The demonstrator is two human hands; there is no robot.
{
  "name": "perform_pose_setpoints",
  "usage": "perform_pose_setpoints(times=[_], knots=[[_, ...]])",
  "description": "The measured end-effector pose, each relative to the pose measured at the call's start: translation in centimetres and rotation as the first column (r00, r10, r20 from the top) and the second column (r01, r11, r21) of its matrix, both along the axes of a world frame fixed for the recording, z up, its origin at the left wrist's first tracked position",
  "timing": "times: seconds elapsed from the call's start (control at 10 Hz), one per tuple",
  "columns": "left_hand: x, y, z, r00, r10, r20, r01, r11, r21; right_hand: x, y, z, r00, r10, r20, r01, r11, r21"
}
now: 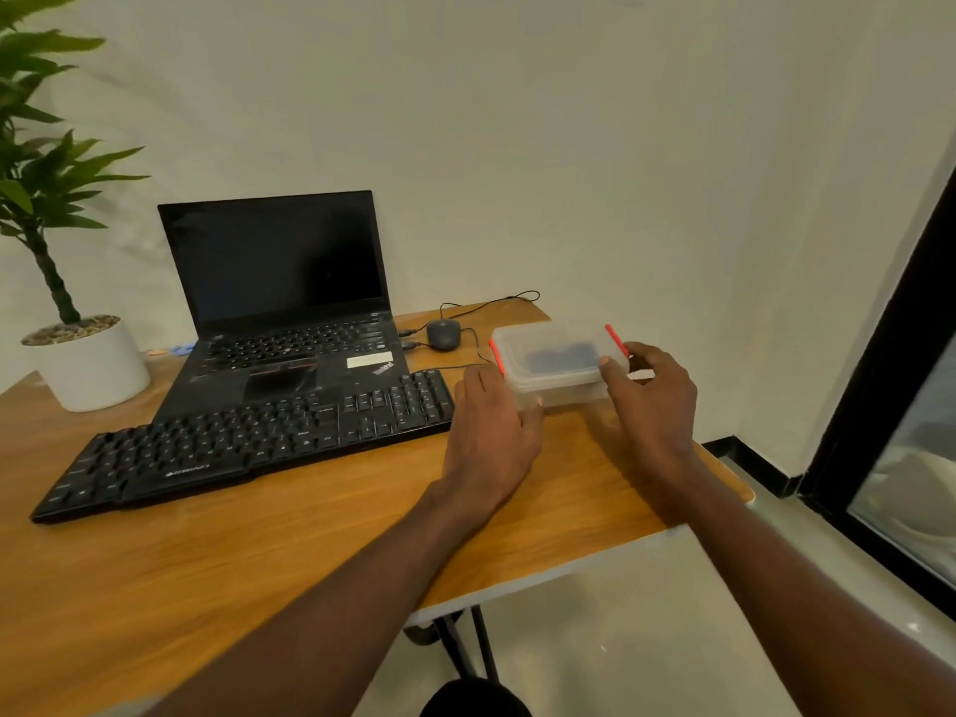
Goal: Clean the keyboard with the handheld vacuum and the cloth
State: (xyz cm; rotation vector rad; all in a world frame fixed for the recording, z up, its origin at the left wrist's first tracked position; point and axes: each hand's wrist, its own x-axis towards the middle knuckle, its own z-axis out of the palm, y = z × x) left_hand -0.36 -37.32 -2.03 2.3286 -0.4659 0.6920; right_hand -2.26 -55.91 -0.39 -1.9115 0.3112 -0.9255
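A black keyboard [248, 437] lies slanted on the wooden desk [289, 540], in front of an open laptop. At the desk's right end stands a clear plastic box [556, 364] with red clips and its lid on; something dark and blurred shows inside it. My left hand [491, 437] holds the box's near left corner, fingers against its side. My right hand [652, 401] grips the right end, thumb on the lid near the right red clip. No vacuum or cloth is plainly visible.
The black laptop [289, 313] has a dark screen. A grey mouse [443, 333] with trailing cables sits behind the box. A potted plant [85, 359] stands at the left back. The desk's right edge [724, 468] is close to the box; floor lies beyond.
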Motion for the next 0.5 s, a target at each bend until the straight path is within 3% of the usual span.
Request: perform_pose_setpoints(times=[0.1, 0.3, 0.5], knots=[[5.2, -0.4, 2.0, 0.998, -0.017, -0.066, 0.018, 1.0, 0.009, 5.8, 0.3, 2.1, 0.999, -0.027, -0.03, 0.029, 0.998, 0.058], [16.6, 0.3, 4.1, 0.972, 0.072, -0.224, 0.013, 0.934, 0.356, 16.4, 0.6, 3.0, 0.982, -0.016, -0.19, 0.04, 0.991, 0.124], [20.9, 1.1, 4.6, 0.967, 0.08, -0.243, 0.017, 0.927, 0.375, 20.5, 0.6, 1.8, 0.941, 0.029, -0.338, -0.028, 1.0, 0.009]])
